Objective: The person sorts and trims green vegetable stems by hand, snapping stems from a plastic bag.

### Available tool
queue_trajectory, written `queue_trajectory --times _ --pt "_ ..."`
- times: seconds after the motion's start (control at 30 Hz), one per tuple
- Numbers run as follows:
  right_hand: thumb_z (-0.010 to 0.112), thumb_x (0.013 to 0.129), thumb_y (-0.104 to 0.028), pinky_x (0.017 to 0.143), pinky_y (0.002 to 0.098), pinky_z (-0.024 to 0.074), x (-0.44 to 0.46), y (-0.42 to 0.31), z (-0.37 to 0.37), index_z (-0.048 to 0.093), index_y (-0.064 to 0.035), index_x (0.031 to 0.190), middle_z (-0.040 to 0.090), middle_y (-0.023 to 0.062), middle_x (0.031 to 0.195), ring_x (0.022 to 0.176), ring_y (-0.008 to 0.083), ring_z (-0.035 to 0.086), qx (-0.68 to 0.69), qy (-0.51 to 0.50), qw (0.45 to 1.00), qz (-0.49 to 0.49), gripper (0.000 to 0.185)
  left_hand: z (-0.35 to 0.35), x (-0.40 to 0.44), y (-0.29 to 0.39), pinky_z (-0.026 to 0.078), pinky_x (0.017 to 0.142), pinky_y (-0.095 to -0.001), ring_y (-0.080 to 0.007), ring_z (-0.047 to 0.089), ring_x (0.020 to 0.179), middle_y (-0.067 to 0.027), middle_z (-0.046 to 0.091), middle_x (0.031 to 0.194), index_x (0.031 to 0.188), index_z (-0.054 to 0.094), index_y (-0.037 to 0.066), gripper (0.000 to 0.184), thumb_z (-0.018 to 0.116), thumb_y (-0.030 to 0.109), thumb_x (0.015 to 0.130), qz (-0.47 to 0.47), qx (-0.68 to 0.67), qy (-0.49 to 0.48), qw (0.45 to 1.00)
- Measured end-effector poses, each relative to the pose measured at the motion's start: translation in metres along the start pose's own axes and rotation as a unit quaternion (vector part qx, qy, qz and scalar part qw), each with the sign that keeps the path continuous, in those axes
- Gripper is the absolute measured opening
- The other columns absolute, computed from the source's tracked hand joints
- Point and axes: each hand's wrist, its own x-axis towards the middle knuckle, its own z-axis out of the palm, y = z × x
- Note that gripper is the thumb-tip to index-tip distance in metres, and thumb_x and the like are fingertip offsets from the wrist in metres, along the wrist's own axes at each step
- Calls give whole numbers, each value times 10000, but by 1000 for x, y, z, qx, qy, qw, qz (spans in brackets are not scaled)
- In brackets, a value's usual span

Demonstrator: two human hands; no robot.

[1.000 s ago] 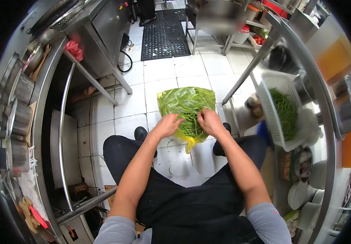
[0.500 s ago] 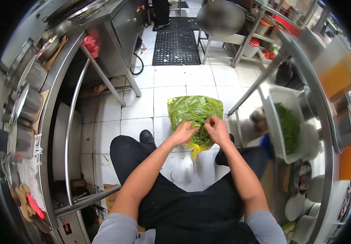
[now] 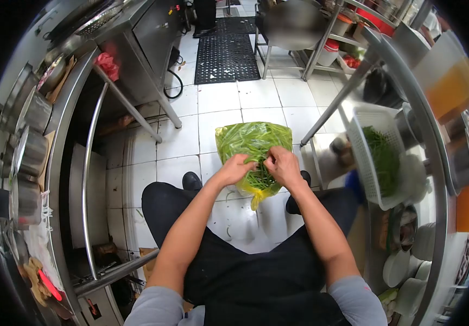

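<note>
The thin, see-through yellow-green plastic bag (image 3: pixel 252 133) down there is creased and catches the light in shiny streaks; the long, slender green stalks (image 3: pixel 260 177) in it look smooth. Below, the square white floor tiles (image 3: pixel 218 102) gleam, hard as glazed ceramic, while the black perforated mat (image 3: pixel 227 58) beyond looks matt and rubbery. The white rectangular basket (image 3: pixel 366 163) is lattice-walled plastic. Beside it, the long grey shelf rail (image 3: pixel 431 114) is smooth, shining metal. The black trousers (image 3: pixel 164 202) and grey sleeves (image 3: pixel 358 302) look like matt cloth.
</note>
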Motion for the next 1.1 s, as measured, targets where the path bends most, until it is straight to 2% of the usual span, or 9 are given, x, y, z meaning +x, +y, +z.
queue_trajectory --times 0.07,0.17,0.23,0.37,0.53,0.7,0.77,0.87,1.1 --pt "646 771 -152 651 395 516 -3 6 -3 656 -29 830 632 146 798 705 313 625 70 -31 997 15 137 -12 0 3 282 419 -255 -60 352 446 55 388 553 873 564 72 241 543 286 981 -113 -65 12 991" --pt "673 817 -169 644 341 515 -12 5 -1 707 -30 975 647 85 766 644 194 613 171 -117 976 62 213 -17 -1 5 263 406 -261 -61 312 430 65 351 547 895 517 80 249 512 304 1004 -134 -219 35 966" --pt "666 852 -189 622 309 507 -15 -5 7 704 -5 973 668 51 775 625 124 591 344 -234 886 207 223 -12 0 5 266 406 -263 -63 305 430 65 344 546 899 509 80 247 497 300 1010 -117 -209 49 970" --pt "586 873 -158 571 231 438 -22 -4 32 696 -12 915 642 0 753 631 68 549 403 -216 865 205 188 -1 4 1 267 395 -264 -64 301 424 64 335 540 899 504 75 257 469 298 1022 -78 -146 90 982" --pt "561 831 -191 574 298 463 -10 15 34 676 9 790 611 77 604 599 130 583 321 -37 922 214 235 4 3 -1 265 381 -250 -59 308 411 62 346 528 899 504 72 264 463 301 1023 -31 -174 121 977" --pt "620 823 -211 640 345 498 -9 14 6 687 -14 840 659 129 743 664 213 636 192 -55 965 168 208 -7 12 -14 338 402 -255 -67 411 464 28 449 591 926 520 58 259 456 290 1024 -37 -96 157 982" --pt "673 802 -218 710 401 521 -17 20 17 694 -46 920 645 143 871 767 299 654 21 -46 998 45 209 -2 14 -18 466 519 -275 -101 563 666 -35 573 771 971 544 29 265 458 274 1021 -39 -108 148 982" --pt "717 796 -261 740 456 518 -16 10 27 668 -66 931 607 151 933 822 350 642 -45 -62 994 74 242 0 8 -10 525 697 -302 -138 602 896 -70 617 961 999 569 2 272 451 246 1021 -32 -53 110 992" --pt "707 802 -264 652 482 508 -16 13 50 605 -48 834 606 162 889 729 371 641 -106 -28 992 56 242 1 13 -22 510 785 -302 -143 604 900 -63 631 944 976 585 -2 261 425 198 1025 68 -44 123 989"
